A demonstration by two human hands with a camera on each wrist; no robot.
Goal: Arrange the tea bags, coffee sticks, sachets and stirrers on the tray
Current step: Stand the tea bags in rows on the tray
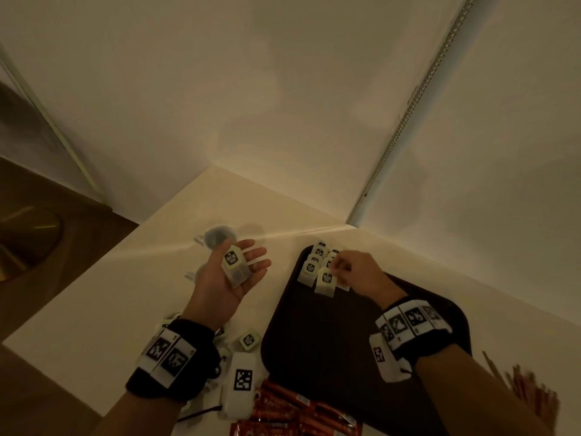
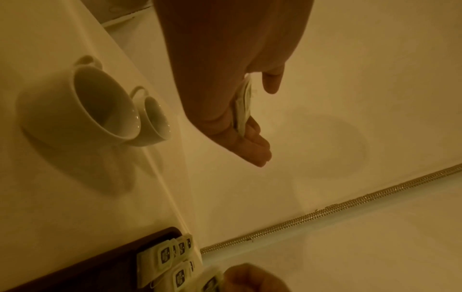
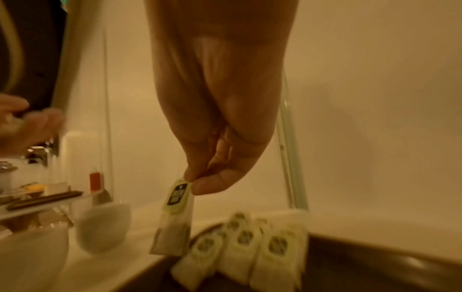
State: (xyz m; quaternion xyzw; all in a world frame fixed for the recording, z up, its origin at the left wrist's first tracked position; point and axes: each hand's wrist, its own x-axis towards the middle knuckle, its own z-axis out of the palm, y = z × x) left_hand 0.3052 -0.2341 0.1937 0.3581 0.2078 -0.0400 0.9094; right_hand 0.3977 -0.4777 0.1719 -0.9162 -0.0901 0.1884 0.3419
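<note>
The dark tray (image 1: 345, 347) lies on the white counter with several tea bags (image 1: 316, 261) in overlapping rows at its far left corner. My right hand (image 1: 338, 272) pinches one tea bag (image 1: 325, 281) by its top edge just above those rows; in the right wrist view the tea bag (image 3: 173, 219) hangs from my thumb and finger (image 3: 193, 182) beside the rows (image 3: 240, 247). My left hand (image 1: 248, 262) is held palm up left of the tray, fingers straight, with a small stack of tea bags (image 1: 234, 265) lying on it. The thumb (image 2: 272, 83) stands apart from the stack (image 2: 243, 106).
Two white cups (image 2: 105, 102) stand on the counter beyond my left hand. Loose tea bags (image 1: 250, 339) and a white marker box (image 1: 240, 382) lie near my left wrist. Red coffee sticks (image 1: 283, 410) sit at the tray's near edge, stirrers (image 1: 528, 388) to its right. Walls close the corner.
</note>
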